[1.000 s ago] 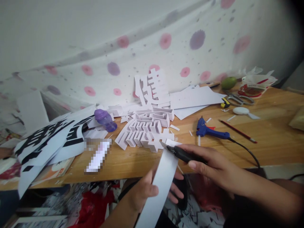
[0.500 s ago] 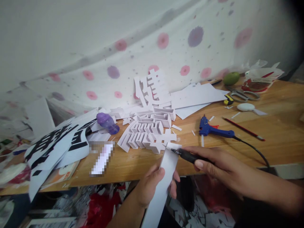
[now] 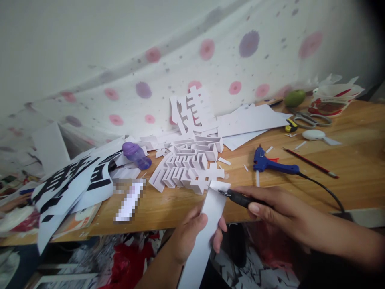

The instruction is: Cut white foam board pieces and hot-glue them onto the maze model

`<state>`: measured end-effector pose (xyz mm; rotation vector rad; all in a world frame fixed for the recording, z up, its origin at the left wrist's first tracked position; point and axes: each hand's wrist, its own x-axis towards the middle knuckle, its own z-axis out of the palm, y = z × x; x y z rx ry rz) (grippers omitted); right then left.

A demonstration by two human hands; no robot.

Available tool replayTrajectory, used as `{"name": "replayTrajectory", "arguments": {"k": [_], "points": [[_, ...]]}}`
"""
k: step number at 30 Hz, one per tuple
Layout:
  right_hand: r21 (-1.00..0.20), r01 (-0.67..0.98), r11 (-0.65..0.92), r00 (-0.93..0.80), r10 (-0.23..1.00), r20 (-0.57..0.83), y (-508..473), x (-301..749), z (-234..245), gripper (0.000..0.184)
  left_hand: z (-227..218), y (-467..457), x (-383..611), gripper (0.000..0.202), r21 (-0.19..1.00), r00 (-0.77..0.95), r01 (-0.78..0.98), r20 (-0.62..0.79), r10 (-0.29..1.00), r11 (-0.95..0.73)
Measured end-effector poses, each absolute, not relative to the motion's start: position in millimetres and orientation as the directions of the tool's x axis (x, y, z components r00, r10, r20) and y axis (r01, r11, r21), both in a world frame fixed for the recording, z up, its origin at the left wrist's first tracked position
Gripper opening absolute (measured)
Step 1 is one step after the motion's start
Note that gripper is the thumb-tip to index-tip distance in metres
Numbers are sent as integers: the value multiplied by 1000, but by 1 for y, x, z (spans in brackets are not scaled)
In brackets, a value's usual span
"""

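Note:
My left hand (image 3: 192,235) is wrapped round a long white foam board strip (image 3: 200,245), its thumb on the near face and its fingertips showing past the right edge. The strip slants up over the table's front edge. In my right hand (image 3: 270,208) is a craft knife (image 3: 239,198) with a black handle, the metal tip lying at the strip's upper end. Just beyond stand white cut-out foam letters (image 3: 186,160), with raised side walls. A blue glue gun (image 3: 273,163) lies to the right of them.
On the right of the wooden table (image 3: 357,164) lie a pencil (image 3: 309,161), scissors (image 3: 313,119), a tape measure (image 3: 290,125) and a tub (image 3: 333,100). Leftward are a purple bottle (image 3: 136,155) and printed sheets (image 3: 72,180). Another person's hand (image 3: 13,204) shows at the far left.
The knife tip has drawn slightly right and back across the strip's upper end. At the far left, another person's hand has come into view. Both grips are unchanged.

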<state>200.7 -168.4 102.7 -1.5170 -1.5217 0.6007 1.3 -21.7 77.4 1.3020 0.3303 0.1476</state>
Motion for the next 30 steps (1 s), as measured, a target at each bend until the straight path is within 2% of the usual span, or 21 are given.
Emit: {"name": "replayTrajectory", "arguments": {"k": [5, 10, 15, 21, 30], "points": [[-834, 528, 161, 63, 972, 227, -165, 200, 111, 39, 79, -22, 0, 51, 964, 941, 4, -93, 324, 265], [-819, 553, 151, 74, 970, 229, -164, 197, 111, 41, 80, -25, -5, 49, 959, 926, -60, -50, 375, 276], [-818, 567, 95, 85, 981, 173, -165, 196, 112, 45, 75, -22, -8, 48, 951, 949, -76, -23, 315, 300], [-808, 587, 45, 107, 986, 132, -166, 201, 115, 49, 77, -19, -10, 46, 949, 934, -96, -18, 358, 299], [-818, 575, 14, 70, 995, 67, -171, 207, 107, 44, 70, -17, -15, 44, 938, 941, -126, 10, 337, 323]]}}
